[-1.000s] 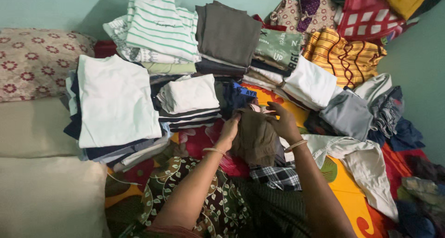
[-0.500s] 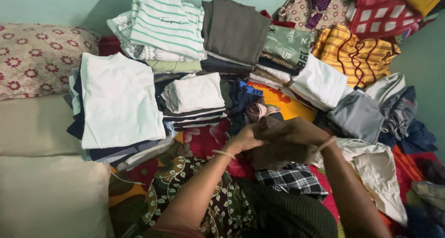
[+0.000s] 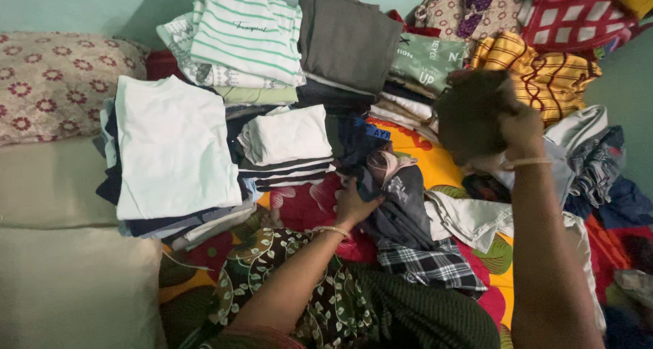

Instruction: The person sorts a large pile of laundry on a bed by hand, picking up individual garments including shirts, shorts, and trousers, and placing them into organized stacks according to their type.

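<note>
Over the cluttered bed, right hand (image 3: 520, 128) clenches a folded dark-brown cloth bundle (image 3: 471, 114) above the white folded stack (image 3: 415, 107); left hand (image 3: 354, 203) grips a dark grey crumpled garment (image 3: 401, 206). Loosely held, the bundle could unfold or topple that stack.

1. Dark brown on the folded garment (image 3: 469, 114), held up in the right hand (image 3: 520, 128).
2. Dark grey on the garment (image 3: 401, 209) under the left hand (image 3: 354, 203).
3. Black-and-white check on the cloth (image 3: 425, 264) below.
4. White with green stripes on the top shirt (image 3: 245, 29).
5. Yellow with dark red stripes on the garment (image 3: 544, 73) at back.
6. Beige with red flowers on the pillow (image 3: 47, 84).
7. Pale mint on the big folded shirt (image 3: 173, 145).
</note>
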